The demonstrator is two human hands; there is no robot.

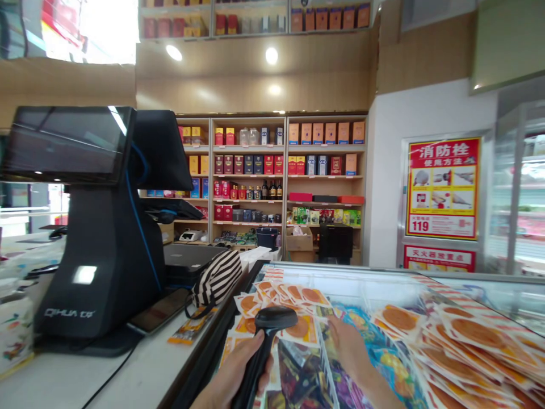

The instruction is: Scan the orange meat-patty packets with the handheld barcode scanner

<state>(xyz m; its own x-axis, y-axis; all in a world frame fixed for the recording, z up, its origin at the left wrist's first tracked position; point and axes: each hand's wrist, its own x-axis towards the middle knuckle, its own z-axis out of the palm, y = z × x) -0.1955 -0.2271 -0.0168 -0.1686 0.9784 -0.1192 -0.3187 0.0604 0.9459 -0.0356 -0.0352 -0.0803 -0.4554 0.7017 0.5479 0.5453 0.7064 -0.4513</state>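
Observation:
My left hand (244, 363) is closed around the handle of a black handheld barcode scanner (275, 319), whose head points forward over the goods. To its right, my right hand (347, 346) reaches over the glass-walled display case with fingers stretched out; I see nothing held in it, though its far side is hidden. Flat packets with round orange-brown discs (300, 329) lie just beyond the scanner and left of the right fingertips. Blue wrapped packets (394, 363) lie beside the right wrist, and dark purple wrapped packets (298, 369) fill the space between both hands.
At left a black point-of-sale terminal (102, 255) stands on the white counter (140, 375). Next to it lie a phone (159, 312) and a striped pouch (217, 278). A big heap of disc packets (472, 352) is at right. Shelves of boxes (249, 165) line the back wall.

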